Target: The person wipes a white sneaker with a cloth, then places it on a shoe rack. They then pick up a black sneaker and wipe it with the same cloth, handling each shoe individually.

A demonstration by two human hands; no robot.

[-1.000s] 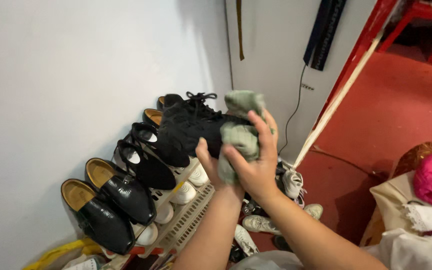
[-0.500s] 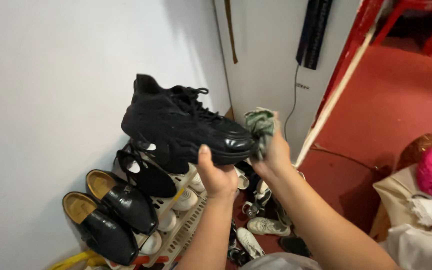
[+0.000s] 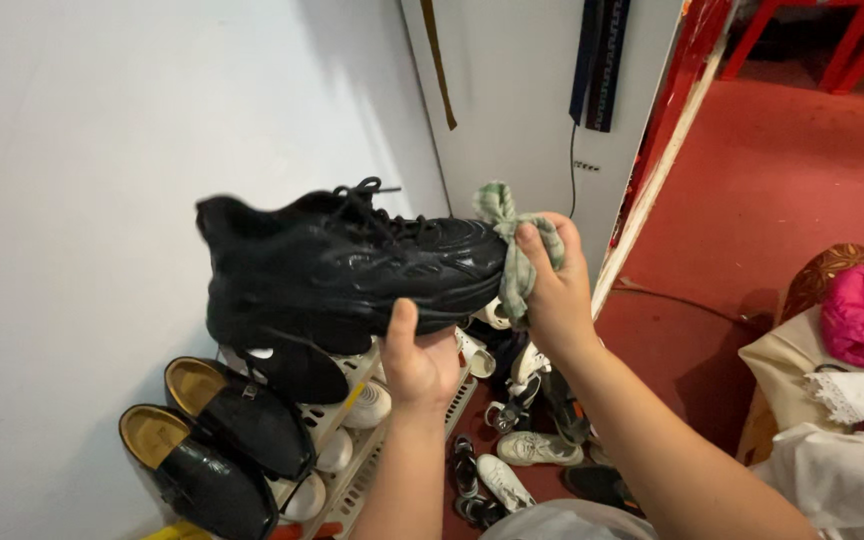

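Observation:
A chunky black lace-up sneaker (image 3: 342, 270) is held up in the air, toe pointing right, heel to the left. My left hand (image 3: 420, 360) grips it from below at the sole, thumb up against its side. My right hand (image 3: 552, 285) is closed around a crumpled green cloth (image 3: 512, 245), which presses against the sneaker's toe. Both forearms rise from the bottom of the view.
Below stands a plastic shoe rack (image 3: 352, 470) against the white wall, with black leather shoes (image 3: 217, 440) on top and white sneakers (image 3: 512, 450) lower down and on the red floor. A pile of pink and white fabric (image 3: 852, 380) lies at right. A cable hangs by the door frame.
The sneaker has been lifted and swung to the left, now level. My right hand with the cloth has shifted from over the shoe's upper to its toe.

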